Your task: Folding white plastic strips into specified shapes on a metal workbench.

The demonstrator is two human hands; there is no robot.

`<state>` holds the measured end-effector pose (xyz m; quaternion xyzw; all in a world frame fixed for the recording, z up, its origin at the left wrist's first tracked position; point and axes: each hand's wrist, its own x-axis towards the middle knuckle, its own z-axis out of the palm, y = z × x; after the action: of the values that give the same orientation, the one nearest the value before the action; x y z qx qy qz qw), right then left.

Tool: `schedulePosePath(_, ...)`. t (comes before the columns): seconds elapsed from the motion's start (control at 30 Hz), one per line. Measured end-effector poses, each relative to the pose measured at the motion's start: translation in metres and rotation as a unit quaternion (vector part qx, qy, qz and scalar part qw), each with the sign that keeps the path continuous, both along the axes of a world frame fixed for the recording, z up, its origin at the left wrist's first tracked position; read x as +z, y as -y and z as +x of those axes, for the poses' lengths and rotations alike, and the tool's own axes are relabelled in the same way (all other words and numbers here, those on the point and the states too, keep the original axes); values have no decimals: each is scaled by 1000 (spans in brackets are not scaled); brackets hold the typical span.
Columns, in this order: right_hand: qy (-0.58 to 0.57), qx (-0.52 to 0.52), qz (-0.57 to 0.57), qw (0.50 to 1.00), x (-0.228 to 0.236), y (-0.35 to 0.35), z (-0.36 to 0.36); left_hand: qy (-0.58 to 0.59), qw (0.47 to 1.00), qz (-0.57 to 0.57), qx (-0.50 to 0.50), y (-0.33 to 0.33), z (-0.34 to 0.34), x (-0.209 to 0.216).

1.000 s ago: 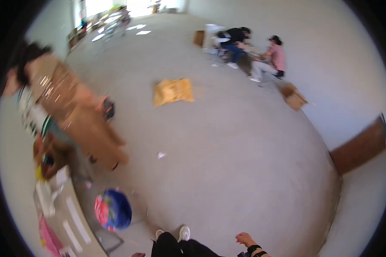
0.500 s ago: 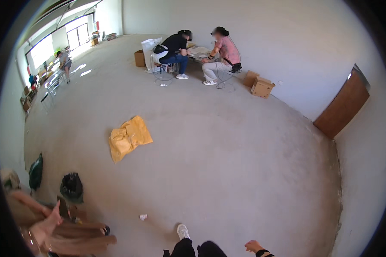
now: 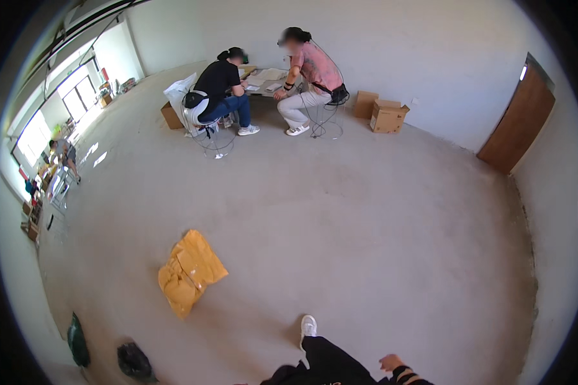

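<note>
My right hand hangs low at the lower edge, beside my dark clothing, with a dark band at the wrist. Its fingers look curled in, and I see nothing in them. Nothing is within its touch except the air over the floor. My left hand is out of view. One white shoe of mine is on the grey floor ahead of me. The nearest large thing is a crumpled yellow sack, lying on the floor ahead and to the left.
Two people sit on stools at a low table with papers. Cardboard boxes stand by the wall; a brown door is at the right. Dark bags lie at lower left. Another person is by a far-left table.
The yellow sack and dark bags have come nearer and lower in view. The seated people look larger. The person at lower left has left the picture. My right hand moved slightly right and up.
</note>
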<state>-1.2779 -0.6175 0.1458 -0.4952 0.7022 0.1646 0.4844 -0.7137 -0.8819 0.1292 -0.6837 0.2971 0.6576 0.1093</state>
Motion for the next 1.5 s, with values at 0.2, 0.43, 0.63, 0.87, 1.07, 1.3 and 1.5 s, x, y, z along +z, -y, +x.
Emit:
schedulePosePath(0.2,-19,-294,-121,948,-1,267,-126,9,998,-18,-65,195,-127,60)
schedulePosePath(0.43,2,-504,-180,845,26,542,-195,-63,963,-79,-251,417,-162,-20)
schedulePosePath(0.63,35,-530,-74,844,22,654,-248,28,998,30,-41,635,-291,50)
schedulePosePath(0.87,26,-375,-50,925,-47,759,-344,-5,985,-66,-161,854,-417,67)
schedulePosePath(1.07,40,-477,-29,877,-7,985,-431,53,996,42,-59,960,-482,64)
schedulePosePath(1.3,114,-367,-234,893,-55,1182,-554,-3,983,-67,-173,1082,-552,55)
schedulePosePath(1.5,72,-185,-115,973,1,1341,-563,-17,978,-134,-160,1152,-567,29)
